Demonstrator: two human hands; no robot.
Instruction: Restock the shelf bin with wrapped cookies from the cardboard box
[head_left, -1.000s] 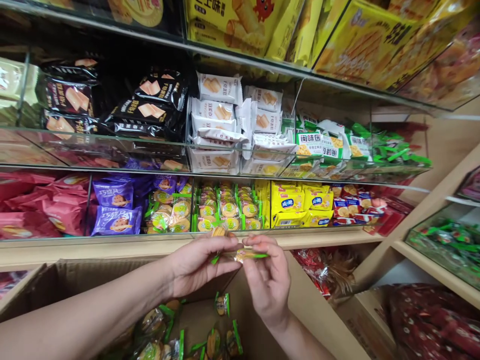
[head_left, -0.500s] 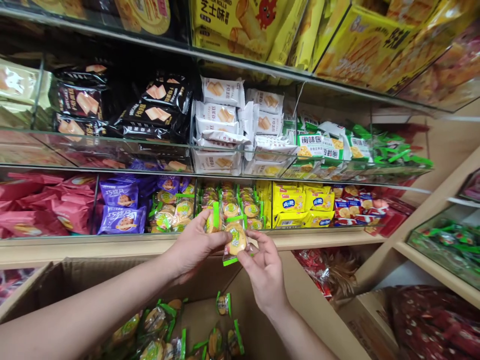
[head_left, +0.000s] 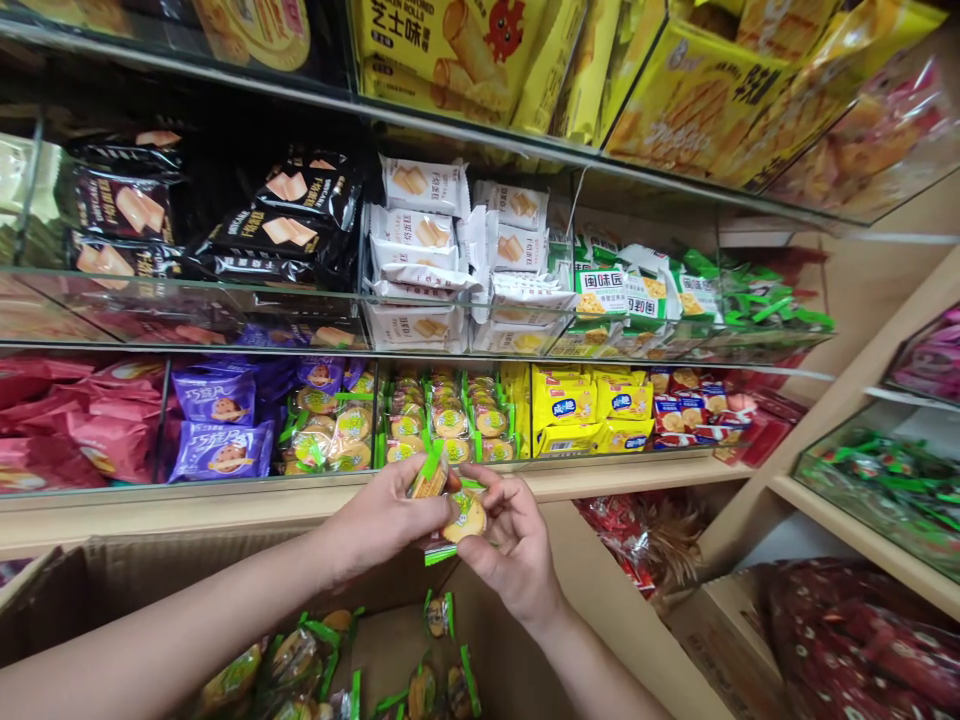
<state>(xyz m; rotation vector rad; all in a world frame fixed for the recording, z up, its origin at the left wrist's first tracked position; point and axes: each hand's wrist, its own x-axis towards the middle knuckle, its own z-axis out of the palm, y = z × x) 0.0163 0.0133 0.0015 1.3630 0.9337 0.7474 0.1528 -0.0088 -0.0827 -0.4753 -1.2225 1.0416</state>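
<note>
Our left hand [head_left: 375,525] grips two biscuit packets [head_left: 466,520]; our right hand [head_left: 521,555] pinches the front one. Carton [head_left: 172,555] at 6 o'clock, shelf biscuits [head_left: 450,422] at 12.

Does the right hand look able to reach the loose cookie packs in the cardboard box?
Likely yes: the cardboard box looks open, with nothing visible over the nearest loose packs. The right hand would first have to release the held pack, which the left hand also grips.
</note>
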